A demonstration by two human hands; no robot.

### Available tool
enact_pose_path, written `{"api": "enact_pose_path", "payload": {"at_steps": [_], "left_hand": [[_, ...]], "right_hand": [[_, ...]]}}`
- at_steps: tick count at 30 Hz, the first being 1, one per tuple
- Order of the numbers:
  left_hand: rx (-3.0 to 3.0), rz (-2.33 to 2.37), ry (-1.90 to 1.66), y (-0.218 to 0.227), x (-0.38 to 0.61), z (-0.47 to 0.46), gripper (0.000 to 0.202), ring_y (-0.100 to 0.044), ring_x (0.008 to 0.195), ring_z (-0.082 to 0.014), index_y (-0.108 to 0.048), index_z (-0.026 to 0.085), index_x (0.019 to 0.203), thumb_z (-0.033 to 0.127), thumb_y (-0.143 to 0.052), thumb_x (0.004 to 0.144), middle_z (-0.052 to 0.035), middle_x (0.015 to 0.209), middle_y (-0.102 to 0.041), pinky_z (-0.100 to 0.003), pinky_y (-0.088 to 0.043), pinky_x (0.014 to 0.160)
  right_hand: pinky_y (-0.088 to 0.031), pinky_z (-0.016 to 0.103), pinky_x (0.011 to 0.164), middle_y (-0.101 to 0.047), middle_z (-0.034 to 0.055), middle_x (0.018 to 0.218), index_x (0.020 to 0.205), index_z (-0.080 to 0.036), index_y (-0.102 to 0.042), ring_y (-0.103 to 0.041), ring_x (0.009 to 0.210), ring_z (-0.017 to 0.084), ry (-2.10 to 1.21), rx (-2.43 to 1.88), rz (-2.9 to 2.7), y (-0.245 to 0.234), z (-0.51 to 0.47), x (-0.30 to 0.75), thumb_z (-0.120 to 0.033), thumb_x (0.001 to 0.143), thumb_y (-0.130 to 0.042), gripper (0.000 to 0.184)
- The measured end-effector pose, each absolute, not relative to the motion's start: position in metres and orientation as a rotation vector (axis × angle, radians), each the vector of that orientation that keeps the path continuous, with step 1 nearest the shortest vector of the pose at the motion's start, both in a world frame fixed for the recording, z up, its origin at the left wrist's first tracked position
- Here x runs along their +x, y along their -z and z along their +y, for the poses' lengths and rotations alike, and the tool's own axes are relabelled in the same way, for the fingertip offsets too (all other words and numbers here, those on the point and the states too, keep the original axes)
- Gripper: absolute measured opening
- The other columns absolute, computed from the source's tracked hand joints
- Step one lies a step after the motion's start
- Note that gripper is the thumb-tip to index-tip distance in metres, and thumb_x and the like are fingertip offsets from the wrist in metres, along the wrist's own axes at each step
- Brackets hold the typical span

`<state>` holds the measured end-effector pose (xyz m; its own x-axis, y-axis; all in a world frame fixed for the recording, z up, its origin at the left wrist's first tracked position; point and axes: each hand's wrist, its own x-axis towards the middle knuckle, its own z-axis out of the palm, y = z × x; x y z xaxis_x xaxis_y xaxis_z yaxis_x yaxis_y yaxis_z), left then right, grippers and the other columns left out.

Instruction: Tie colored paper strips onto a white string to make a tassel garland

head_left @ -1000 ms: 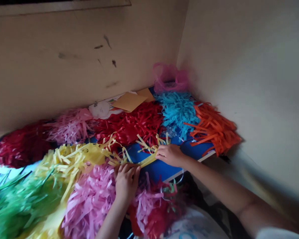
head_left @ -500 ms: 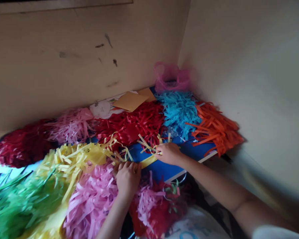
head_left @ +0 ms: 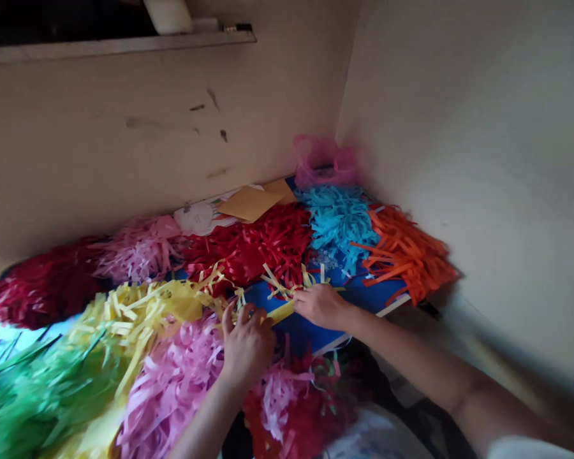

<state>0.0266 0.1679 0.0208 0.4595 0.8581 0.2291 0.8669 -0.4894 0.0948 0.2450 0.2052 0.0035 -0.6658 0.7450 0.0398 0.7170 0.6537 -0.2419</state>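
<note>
At the centre of the frame, yellow paper strip [head_left: 282, 312]: lies slantwise over the blue tabletop [head_left: 307, 333], between the two hands.
Right hand [head_left: 321, 307]: fingertips pinched on the strip's upper right end.
Left hand [head_left: 249, 339]: fingers bent at the strip's lower left end; cannot tell whether they grip.
Front edge [head_left: 395, 306], right of centre: pale, slanting; the right forearm [head_left: 411, 357] crosses it.
Room: blue surface shows below the strip and rightward to the orange fringe [head_left: 411, 255].
Left side: tighter, yellow fringe [head_left: 172, 303] and pink fringe [head_left: 176, 376] beside the left hand.
Beyond the strip: red fringe [head_left: 253, 245].
</note>
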Motion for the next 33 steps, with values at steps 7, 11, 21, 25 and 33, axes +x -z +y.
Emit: {"api": "enact_pose_path", "payload": {"at_steps": [7,11,21,25,33], "left_hand": [[-2.533,-1.592,0.348,-0.014,0.030,0.165,0.019,-0.061,0.090,-0.0256,-0.070,0.026,0.081,0.026,-0.053,0.091,-0.0028,0.085,-0.073,-0.046,-0.032,0.091],[-2.413,-1.583,0.422,-0.011,0.025,0.164,0.020,-0.061,0.093,-0.0256,-0.068,0.026,0.081,0.025,-0.052,0.092,-0.0017,0.088,-0.074,-0.047,-0.029,0.091],[-2.437,-1.573,0.443,-0.008,0.029,0.161,0.017,-0.060,0.093,-0.0264,-0.067,0.025,0.077,0.023,-0.055,0.088,-0.0022,0.084,-0.074,-0.047,-0.029,0.090],[-2.507,-1.514,0.432,-0.005,0.028,0.155,0.014,-0.060,0.097,-0.0267,-0.068,0.026,0.084,0.021,-0.056,0.089,-0.0016,0.091,-0.075,-0.046,-0.030,0.091],[-2.650,-1.609,0.471,0.008,0.014,0.154,0.023,-0.061,0.098,-0.0279,-0.071,0.030,0.101,0.019,-0.056,0.089,-0.0025,0.096,-0.075,-0.047,-0.032,0.092]], "right_hand": [[-0.043,0.025,0.064,-0.069,0.0046,0.100,0.099,-0.020,-0.069,-0.065,0.077,0.015,-0.298,-1.311,-2.623,-0.005,0.203,0.237,-0.028,0.095,-0.053,0.019],[-0.044,0.026,0.065,-0.066,0.0034,0.114,0.106,-0.025,-0.069,-0.064,0.077,0.015,-0.244,-1.402,-2.562,-0.010,0.205,0.259,-0.022,0.090,-0.056,0.020],[-0.042,0.026,0.064,-0.065,0.0017,0.118,0.116,-0.029,-0.065,-0.063,0.077,0.014,-0.083,-1.317,-2.442,-0.027,0.184,0.253,-0.025,0.095,-0.051,0.025],[-0.041,0.028,0.067,-0.070,0.0044,0.097,0.095,-0.020,-0.067,-0.061,0.077,0.016,-0.040,-1.258,-2.565,0.006,0.177,0.221,-0.017,0.097,-0.046,0.021],[-0.041,0.025,0.067,-0.069,0.0033,0.100,0.100,-0.022,-0.066,-0.063,0.080,0.014,-0.221,-1.291,-2.561,0.023,0.188,0.253,-0.018,0.094,-0.052,0.016]]}}
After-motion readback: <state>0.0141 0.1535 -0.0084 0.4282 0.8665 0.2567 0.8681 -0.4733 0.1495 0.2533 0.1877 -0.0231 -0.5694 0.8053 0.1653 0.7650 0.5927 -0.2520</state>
